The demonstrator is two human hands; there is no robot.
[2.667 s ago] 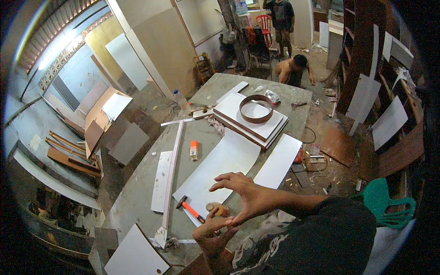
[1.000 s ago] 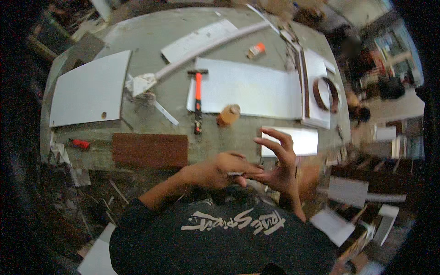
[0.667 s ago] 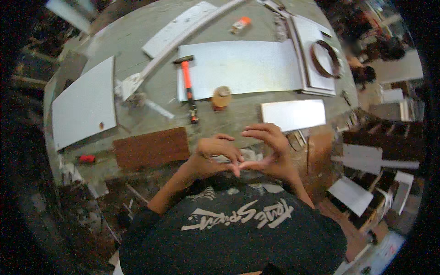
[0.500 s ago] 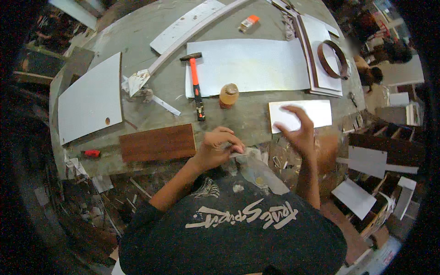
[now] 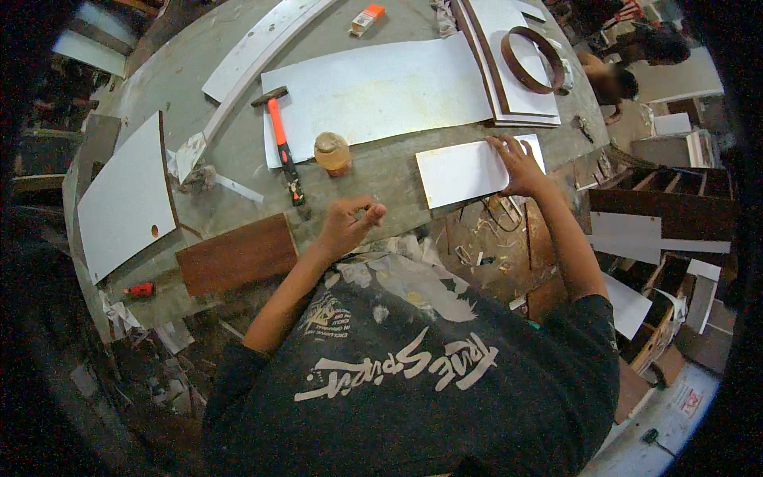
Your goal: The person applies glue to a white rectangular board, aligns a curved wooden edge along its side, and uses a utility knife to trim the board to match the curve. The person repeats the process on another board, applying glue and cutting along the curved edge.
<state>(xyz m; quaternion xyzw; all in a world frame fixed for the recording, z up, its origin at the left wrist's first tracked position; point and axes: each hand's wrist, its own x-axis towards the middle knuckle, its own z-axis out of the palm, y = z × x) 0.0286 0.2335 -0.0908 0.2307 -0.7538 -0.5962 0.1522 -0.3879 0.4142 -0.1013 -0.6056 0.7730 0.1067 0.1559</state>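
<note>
My right hand (image 5: 518,167) grips the right part of a small white board (image 5: 455,176) at the table's near edge, fingers curled over it. My left hand (image 5: 354,219) is closed in a pinch above the near edge; whatever is between its fingertips is too small to make out. Near it stands a jar (image 5: 332,155) with amber contents, beside an orange-and-black hammer (image 5: 280,135) whose head rests on a long white sheet (image 5: 381,95). A brown wood-grain board (image 5: 234,250) lies to the left, near a red-handled tool (image 5: 141,288).
The grey table (image 5: 207,48) also bears a large white panel (image 5: 123,207), white strips (image 5: 246,56), an orange-topped small box (image 5: 367,20) and stacked boards (image 5: 513,107) with a brown ring (image 5: 532,60). A co-worker (image 5: 612,83) crouches at the far right. Offcuts (image 5: 481,246) litter the floor.
My hands, earlier held together, are apart. My right hand has moved right and forward onto the small white board; my left hand stays pinched. The view has shifted.
</note>
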